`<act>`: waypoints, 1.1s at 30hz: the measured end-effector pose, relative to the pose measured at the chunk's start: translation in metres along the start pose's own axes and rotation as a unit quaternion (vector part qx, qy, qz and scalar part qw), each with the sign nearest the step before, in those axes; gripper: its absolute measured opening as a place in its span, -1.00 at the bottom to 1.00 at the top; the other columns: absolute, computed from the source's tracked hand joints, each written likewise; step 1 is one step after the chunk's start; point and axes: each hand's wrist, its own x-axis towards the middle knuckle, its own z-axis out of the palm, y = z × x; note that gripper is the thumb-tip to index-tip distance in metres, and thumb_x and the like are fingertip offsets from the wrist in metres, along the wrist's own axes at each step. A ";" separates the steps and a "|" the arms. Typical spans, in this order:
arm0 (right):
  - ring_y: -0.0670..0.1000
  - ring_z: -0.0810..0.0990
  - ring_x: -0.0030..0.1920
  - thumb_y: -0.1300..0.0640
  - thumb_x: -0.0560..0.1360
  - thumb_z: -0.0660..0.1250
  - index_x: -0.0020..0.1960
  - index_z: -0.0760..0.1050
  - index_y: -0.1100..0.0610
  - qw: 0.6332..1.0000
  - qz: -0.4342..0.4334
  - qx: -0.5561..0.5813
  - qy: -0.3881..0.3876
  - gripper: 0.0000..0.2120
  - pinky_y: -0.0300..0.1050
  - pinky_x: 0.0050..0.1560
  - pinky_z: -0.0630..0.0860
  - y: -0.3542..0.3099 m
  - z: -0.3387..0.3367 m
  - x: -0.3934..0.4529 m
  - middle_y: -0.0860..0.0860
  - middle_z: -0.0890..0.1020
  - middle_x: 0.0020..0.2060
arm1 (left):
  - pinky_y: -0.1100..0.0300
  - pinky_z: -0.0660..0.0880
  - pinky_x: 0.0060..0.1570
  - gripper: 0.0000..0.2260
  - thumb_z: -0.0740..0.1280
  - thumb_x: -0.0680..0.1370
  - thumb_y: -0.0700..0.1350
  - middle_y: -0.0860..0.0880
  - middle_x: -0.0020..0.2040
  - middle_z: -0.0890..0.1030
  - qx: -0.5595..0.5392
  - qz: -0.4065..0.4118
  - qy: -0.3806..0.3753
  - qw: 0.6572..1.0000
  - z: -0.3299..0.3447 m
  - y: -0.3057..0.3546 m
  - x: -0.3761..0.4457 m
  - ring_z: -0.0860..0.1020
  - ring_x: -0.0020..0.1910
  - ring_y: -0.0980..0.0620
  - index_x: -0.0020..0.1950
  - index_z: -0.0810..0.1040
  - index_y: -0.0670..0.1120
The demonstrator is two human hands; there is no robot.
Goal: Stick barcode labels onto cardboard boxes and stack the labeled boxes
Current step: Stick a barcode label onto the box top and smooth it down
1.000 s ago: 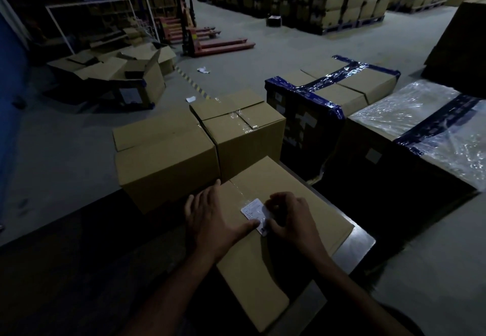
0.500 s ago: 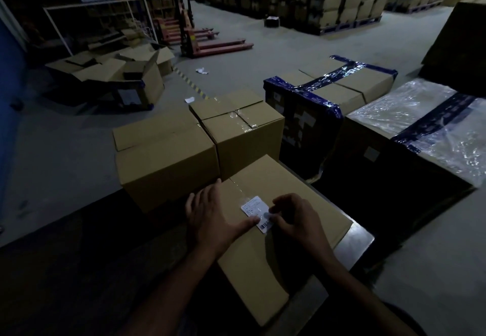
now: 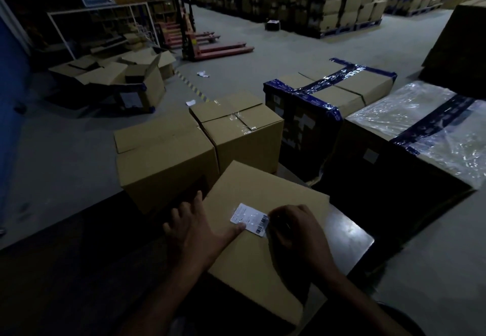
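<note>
Barcode label [image 3: 249,219] lies flat on top of the nearest cardboard box [image 3: 263,251], which sits on a dark table [image 3: 349,233]. Left hand [image 3: 194,227] is spread flat over the box's left edge, fingers straight, thumb tip touching the label's lower left edge. Right hand [image 3: 297,227] has fingers curled, tips at the label's barcode end; can't tell if pinching or just pressing. Two more closed boxes [image 3: 168,156] stand side by side just beyond. Blue-taped stack [image 3: 328,99] and film-wrapped stack [image 3: 420,130] to the right. Pallet jack [image 3: 210,46] far back.
</note>
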 end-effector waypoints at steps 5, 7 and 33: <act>-0.13 0.47 -0.03 0.01 0.42 0.40 0.00 0.55 -0.11 0.996 -0.026 0.030 -0.080 -0.84 -0.22 -0.12 0.41 0.012 -0.009 0.024 -0.23 0.52 -0.16 | -0.09 0.14 0.41 0.21 0.16 0.16 0.68 -0.10 0.56 0.19 -0.025 -0.001 -0.040 0.999 -0.005 -0.006 0.003 0.18 0.51 -0.11 0.62 -0.06 0.03; -0.10 0.46 -0.03 0.06 0.42 0.42 0.00 0.54 -0.07 0.997 -0.008 0.040 -0.070 -0.83 -0.19 -0.09 0.44 0.006 -0.005 0.024 -0.23 0.49 -0.17 | -0.12 0.11 0.43 0.21 0.22 0.17 0.66 -0.09 0.57 0.14 -0.066 0.017 -0.033 0.997 -0.002 0.002 0.002 0.14 0.52 -0.10 0.62 -0.10 0.04; -0.14 0.40 -0.07 0.09 0.38 0.47 -0.06 0.40 -0.11 0.996 0.036 0.049 -0.058 -0.72 -0.34 -0.16 0.37 0.001 0.005 0.019 -0.16 0.49 -0.15 | -0.06 0.24 0.39 0.17 0.23 0.16 0.64 -0.05 0.53 0.21 -0.107 0.054 -0.001 0.993 0.012 0.011 -0.005 0.24 0.48 -0.08 0.60 0.01 0.03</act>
